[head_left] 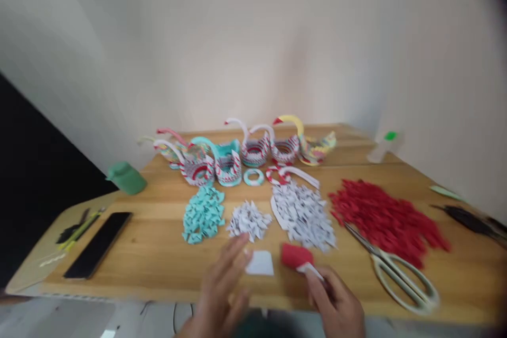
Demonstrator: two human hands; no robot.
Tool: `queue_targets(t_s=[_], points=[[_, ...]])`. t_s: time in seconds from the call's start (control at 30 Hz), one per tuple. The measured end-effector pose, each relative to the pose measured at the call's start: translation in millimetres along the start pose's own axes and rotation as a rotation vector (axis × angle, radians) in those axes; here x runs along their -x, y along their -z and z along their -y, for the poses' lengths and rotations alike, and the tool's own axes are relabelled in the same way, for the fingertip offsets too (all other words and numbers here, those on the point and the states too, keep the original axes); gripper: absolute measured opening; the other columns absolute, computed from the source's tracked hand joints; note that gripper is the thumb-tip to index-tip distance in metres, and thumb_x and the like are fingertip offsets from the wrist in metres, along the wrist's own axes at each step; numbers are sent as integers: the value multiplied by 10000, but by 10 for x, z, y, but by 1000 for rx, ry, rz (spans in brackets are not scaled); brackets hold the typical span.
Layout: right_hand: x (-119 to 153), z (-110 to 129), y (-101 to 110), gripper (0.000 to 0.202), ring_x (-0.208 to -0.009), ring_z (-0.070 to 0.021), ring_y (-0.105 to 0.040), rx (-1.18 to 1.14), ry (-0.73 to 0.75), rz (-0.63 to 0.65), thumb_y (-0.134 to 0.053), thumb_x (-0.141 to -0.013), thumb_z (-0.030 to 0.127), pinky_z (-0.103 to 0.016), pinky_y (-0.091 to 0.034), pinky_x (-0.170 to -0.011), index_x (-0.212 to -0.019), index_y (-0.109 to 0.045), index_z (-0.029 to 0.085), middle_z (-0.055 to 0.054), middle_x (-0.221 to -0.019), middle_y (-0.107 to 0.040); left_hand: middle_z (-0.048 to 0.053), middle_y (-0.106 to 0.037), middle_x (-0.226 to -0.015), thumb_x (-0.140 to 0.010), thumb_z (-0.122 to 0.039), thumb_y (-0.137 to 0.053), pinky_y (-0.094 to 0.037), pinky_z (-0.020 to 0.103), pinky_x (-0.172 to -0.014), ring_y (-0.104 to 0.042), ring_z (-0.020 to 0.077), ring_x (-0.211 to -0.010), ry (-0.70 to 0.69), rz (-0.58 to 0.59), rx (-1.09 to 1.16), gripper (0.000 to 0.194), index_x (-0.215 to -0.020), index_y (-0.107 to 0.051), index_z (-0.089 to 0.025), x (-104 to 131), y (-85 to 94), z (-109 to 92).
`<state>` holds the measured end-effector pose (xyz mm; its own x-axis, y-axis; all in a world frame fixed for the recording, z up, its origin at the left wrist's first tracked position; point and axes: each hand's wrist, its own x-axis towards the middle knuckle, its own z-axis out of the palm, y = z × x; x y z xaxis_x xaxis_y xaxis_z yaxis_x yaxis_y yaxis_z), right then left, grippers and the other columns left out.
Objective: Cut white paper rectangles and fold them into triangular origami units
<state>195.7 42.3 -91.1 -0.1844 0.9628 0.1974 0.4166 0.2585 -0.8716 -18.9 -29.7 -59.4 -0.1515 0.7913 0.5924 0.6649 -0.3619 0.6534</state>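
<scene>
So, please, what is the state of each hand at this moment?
Left hand: open, fingers spread, nothing seen held.
Right hand: closed, pinching a small white paper piece.

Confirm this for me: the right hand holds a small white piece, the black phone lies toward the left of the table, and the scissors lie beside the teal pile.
One part is wrong: the scissors lie beside the red pile, as the head view shows. The right hand does hold a small white piece, and the black phone is toward the table's left.
</scene>
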Motion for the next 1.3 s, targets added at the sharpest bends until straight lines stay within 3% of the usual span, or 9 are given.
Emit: queue_targets(t_s=[0.13,0.3,0.57,0.8,0.87,0.97,1.13,1.2,1.3], points=[[-91,168,-4,357,-419,-96,-365,-400,-181,158,-580,-869,514,-212,-310,-408,-711,-576,194,61,-471,-401,97,-662,-1175,-942,-202,-511,-494,358,-906,-579,246,-1145,239,-25,138,228,-1123,-644,-241,111,-173,-23],[-201,297,-228,353,-417,-72,-277,-578,-212,256,-579,-872,494,-198,-246,-419,-698,-535,190,89,-459,-339,64,-652,-914,-894,-241,-582,-485,248,-632,-609,177,-791,390,20,320,137,-985,-675,-197,41,-262,-33],[-172,326,-351,358,-443,-87,-300,-528,-236,307,-592,-856,512,-216,-256,-449,-700,-540,194,81,-481,-360,14,-583,-664,-839,-293,-586,-385,230,-557,-502,139,-603,535,165,439,187,-703,-617,-168,-165,-350,-64],[-333,306,-278,423,-688,-174,-532,-403,-58,393,-426,-948,512,-275,-417,-642,-837,-658,176,-25,-708,-569,-24,-477,-574,-789,-348,-603,-322,219,-510,-397,112,-525,673,146,513,242,-636,-554,-167,-184,-362,54],[-364,303,-295,366,-719,-179,-556,-381,-46,396,-478,-931,485,-270,-430,-654,-888,-675,180,-30,-758,-608,-24,-478,-574,-785,-340,-599,-322,219,-508,-397,113,-523,672,143,510,233,-636,-553,-167,-175,-357,69],[-377,313,-368,260,-658,-156,-537,-309,-14,374,-574,-885,406,-247,-414,-601,-776,-651,184,-8,-699,-601,-18,-489,-583,-797,-306,-578,-328,223,-524,-415,120,-542,628,132,450,219,-629,-549,-168,-160,-341,72],[-411,384,-448,257,-592,-134,-488,-136,187,322,-553,-895,306,-250,-379,-578,-670,-601,191,15,-616,-548,-9,-513,-618,-818,-282,-555,-345,229,-553,-444,128,-577,591,187,440,196,-659,-568,-168,-153,-291,111],[-449,420,-442,269,-603,-136,-518,-161,175,369,-544,-906,322,-250,-399,-583,-686,-627,192,6,-641,-588,-12,-509,-608,-823,-300,-564,-346,226,-542,-438,125,-567,611,185,481,213,-655,-571,-169,-159,-273,149],[-506,441,-420,279,-683,-162,-598,-288,45,464,-533,-917,416,-261,-464,-627,-889,-700,194,-26,-748,-666,-19,-500,-591,-827,-323,-582,-344,217,-522,-415,114,-537,635,111,538,242,-640,-566,-171,-166,-252,212]])
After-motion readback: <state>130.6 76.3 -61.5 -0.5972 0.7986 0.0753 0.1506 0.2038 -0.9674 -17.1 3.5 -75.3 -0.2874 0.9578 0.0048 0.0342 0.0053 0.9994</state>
